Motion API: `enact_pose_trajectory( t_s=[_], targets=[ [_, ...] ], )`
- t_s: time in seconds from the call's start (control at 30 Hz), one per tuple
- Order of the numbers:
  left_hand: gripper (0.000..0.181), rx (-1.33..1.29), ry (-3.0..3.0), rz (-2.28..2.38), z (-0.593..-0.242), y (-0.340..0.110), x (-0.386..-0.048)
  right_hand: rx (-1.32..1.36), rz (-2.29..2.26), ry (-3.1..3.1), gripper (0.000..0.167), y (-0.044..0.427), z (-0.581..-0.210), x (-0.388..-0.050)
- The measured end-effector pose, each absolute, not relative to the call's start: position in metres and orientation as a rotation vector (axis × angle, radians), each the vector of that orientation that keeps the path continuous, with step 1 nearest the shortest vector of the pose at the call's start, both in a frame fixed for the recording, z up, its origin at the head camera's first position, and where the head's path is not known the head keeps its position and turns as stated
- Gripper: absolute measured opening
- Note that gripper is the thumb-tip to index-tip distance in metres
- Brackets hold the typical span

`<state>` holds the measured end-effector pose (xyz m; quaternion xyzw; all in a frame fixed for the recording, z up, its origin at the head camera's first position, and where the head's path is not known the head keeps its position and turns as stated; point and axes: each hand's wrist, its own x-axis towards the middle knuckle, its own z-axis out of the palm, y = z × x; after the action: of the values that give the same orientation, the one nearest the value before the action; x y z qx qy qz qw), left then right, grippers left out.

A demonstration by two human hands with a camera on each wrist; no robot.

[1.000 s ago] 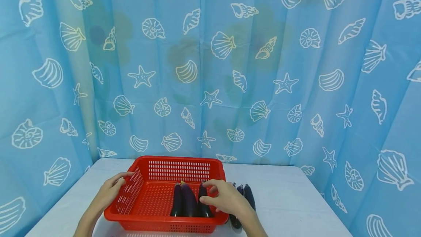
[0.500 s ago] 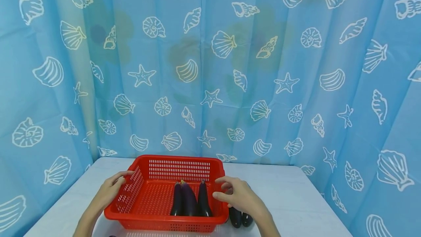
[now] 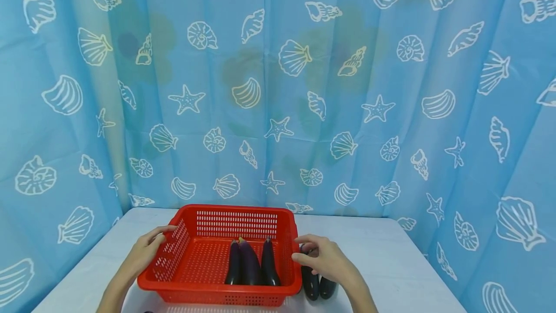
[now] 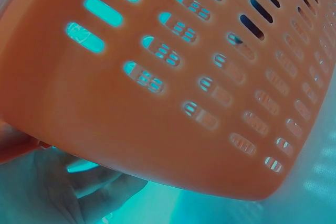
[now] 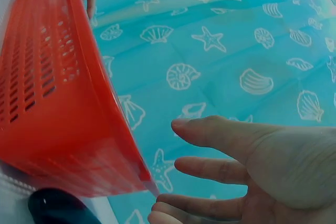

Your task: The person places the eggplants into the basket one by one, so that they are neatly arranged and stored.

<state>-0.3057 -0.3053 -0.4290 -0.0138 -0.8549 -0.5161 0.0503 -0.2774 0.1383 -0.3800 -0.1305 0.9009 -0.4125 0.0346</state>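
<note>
My left hand (image 3: 145, 250) holds the left rim of a red perforated plastic basket (image 3: 208, 288). In the left wrist view the basket wall (image 4: 105, 108) fills most of the picture, and a few fingers (image 4: 107, 192) show below its edge. Inside the basket's right half lie three dark purple eggplants: a slim one (image 3: 233, 264), a thicker one (image 3: 249, 264) and another slim one (image 3: 269, 264). My right hand (image 3: 327, 259), empty with fingers spread and thumb apart, hovers just outside the right rim. Below it lie an eggplant (image 3: 310, 284) and a second one (image 3: 327, 288), both partly hidden by the hand.
The basket stands on a white table (image 3: 373, 245), with a white surface (image 3: 134, 301) under its front. A small dark tip (image 3: 148, 311) shows at the bottom edge. A blue curtain (image 3: 278, 91) printed with shells encloses the back and sides.
My right hand has moved right, from above the rightmost eggplant inside the basket to over the eggplants outside it. The left hand and basket have stayed put.
</note>
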Motion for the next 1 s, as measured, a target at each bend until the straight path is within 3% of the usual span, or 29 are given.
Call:
enact_pose_trajectory(
  t_s=[0.6,1.0],
  targets=[
    [0.046,-0.065,-2.63,-1.595,-0.428,-0.309,-0.308,-0.118,-1.098,2.871,0.053,0.176,-0.395,-0.294],
    [0.047,0.047,-2.626,-1.597,-0.427,-0.309,-0.311,-0.063,-0.944,2.89,0.06,0.187,-0.409,-0.304]
  ],
)
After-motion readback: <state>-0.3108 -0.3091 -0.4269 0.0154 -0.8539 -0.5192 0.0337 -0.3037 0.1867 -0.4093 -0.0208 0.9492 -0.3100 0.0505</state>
